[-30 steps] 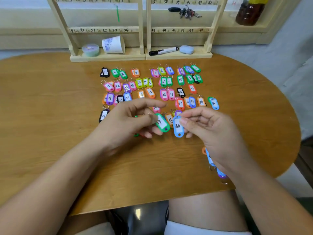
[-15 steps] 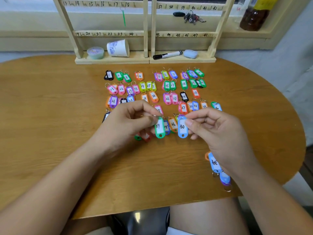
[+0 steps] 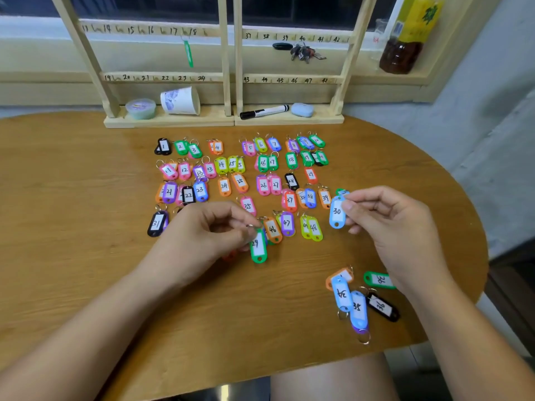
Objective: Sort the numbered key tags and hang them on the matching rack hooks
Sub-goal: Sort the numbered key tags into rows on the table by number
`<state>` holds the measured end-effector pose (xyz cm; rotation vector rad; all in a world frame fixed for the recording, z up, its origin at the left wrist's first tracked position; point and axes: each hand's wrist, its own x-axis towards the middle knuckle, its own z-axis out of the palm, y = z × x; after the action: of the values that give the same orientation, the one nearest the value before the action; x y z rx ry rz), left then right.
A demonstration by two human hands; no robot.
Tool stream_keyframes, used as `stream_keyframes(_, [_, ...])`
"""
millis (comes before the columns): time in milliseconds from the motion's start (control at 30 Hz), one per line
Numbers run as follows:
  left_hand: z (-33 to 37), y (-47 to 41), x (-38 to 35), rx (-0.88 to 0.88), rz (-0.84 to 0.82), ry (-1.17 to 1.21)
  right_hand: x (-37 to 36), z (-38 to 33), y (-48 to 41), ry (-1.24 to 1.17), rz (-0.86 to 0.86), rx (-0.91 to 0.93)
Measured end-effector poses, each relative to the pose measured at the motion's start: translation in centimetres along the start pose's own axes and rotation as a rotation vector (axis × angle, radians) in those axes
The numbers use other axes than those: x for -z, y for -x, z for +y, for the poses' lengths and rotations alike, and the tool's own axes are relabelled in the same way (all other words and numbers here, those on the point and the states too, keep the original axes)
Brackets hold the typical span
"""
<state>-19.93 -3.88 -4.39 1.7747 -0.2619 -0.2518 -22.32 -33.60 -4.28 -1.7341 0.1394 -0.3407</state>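
Note:
Many coloured numbered key tags lie in rows on the wooden table. My left hand pinches the ring of a green tag marked 29, which hangs just over the table. My right hand holds a light blue tag marked 30 by its top, right of the rows. A small heap of tags (34, 35, 36) lies near the table's front right edge. The wooden rack with numbered bars stands at the back; one green tag hangs under 18.
On the rack's base lie a tipped paper cup, a small round tub, a black marker and a pale blue eraser. A bunch of keys and a brown bottle sit on the sill behind.
My right hand has carried tag 30 to the right, away from the left hand's tag 29. The heap of tags at the front right has come into full view.

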Motion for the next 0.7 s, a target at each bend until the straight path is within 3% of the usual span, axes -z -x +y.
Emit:
stream_keyframes(433, [1.8,-4.3,-0.1,0.026,0.067,-0.078,-0.5,1.7,-13.7,0.235,-0.096,-0.047])
stream_keyframes(700, [4.1,-13.5,-3.9,0.028,0.076,-0.216,0.1,5.0,-15.3,0.289,-0.059,-0.045])
